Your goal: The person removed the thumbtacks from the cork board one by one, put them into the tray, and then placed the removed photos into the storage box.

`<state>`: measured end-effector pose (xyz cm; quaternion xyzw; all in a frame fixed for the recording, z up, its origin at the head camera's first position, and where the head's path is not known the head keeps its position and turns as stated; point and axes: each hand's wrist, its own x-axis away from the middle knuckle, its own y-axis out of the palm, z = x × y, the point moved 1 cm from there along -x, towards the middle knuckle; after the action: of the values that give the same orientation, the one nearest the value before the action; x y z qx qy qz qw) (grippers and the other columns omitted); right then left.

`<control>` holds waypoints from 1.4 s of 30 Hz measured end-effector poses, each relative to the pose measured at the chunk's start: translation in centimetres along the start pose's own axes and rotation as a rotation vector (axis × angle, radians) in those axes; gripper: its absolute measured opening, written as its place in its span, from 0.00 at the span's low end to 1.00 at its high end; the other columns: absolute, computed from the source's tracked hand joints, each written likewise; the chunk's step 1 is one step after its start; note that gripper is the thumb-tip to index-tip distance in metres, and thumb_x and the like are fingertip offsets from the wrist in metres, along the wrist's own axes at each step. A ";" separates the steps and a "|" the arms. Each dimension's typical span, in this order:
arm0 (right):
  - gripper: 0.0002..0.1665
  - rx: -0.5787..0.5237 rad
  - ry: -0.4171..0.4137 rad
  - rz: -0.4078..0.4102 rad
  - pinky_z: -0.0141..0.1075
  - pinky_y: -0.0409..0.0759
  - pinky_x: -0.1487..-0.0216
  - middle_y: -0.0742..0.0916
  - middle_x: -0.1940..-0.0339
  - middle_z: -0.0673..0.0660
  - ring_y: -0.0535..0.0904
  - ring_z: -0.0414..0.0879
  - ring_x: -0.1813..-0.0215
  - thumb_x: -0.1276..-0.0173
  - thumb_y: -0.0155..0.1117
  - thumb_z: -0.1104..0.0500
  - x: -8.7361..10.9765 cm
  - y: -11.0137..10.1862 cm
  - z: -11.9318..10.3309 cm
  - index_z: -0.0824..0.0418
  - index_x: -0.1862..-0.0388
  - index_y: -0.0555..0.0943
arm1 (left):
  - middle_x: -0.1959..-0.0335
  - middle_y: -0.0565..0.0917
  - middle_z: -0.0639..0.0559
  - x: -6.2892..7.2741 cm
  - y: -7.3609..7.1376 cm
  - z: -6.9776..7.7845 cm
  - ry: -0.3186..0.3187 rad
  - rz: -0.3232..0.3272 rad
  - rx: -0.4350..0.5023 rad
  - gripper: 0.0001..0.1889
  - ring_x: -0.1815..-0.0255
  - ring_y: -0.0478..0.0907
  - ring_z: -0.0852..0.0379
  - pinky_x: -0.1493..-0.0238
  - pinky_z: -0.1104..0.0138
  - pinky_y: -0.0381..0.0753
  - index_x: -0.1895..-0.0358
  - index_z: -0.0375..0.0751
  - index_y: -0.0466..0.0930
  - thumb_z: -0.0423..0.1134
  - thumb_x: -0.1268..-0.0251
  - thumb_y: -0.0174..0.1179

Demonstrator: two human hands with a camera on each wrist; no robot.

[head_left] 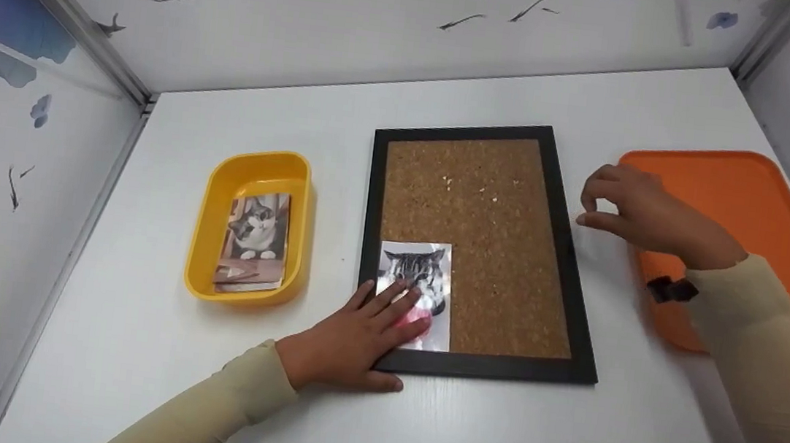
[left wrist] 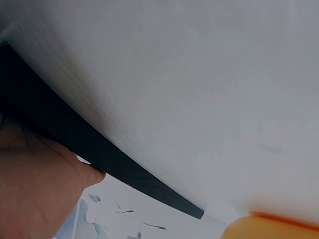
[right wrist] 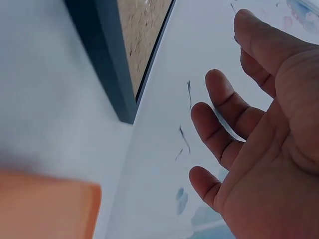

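Observation:
My left hand point(head_left: 357, 338) rests flat on a cat photo point(head_left: 441, 267), its fingers spread over the photo's lower part. The photo lies upright in the lower left corner of a cork board point(head_left: 482, 231) with a black frame point(head_left: 571, 291). In the left wrist view, that hand point(left wrist: 45, 184) lies against the dark frame edge point(left wrist: 114, 159). Past the board's right side, my right hand point(head_left: 646, 211) hovers with loosely bent fingers over the left edge of an orange tray point(head_left: 741, 206). Nothing shows between the right hand's fingers point(right wrist: 214, 129) in the right wrist view.
A yellow bin point(head_left: 303, 241) stands left of the board, with a stack of cat photos point(head_left: 257, 240) inside. Several small pale specks mark the upper cork. All stand on a white table point(head_left: 133, 341), bordered by printed white panels point(head_left: 312, 29) at the back and sides.

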<state>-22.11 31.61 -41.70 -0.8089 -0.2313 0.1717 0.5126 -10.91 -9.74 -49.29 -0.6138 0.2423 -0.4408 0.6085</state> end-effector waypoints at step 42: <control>0.14 -0.190 0.541 -0.067 0.40 0.68 0.65 0.77 0.67 0.58 0.69 0.54 0.58 0.25 0.60 0.55 9.1 -0.2 11.9 0.64 0.67 0.76 | 0.19 0.31 0.48 -0.1 0.2 -0.1 0.005 0.006 -0.014 0.46 0.20 0.24 0.46 0.26 0.40 0.36 0.19 0.61 0.36 0.75 0.34 0.41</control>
<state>-20.67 45.62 -46.78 -0.8615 -0.1276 -0.0895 0.4832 -10.97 -9.76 -49.46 -0.6161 0.2487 -0.4388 0.6050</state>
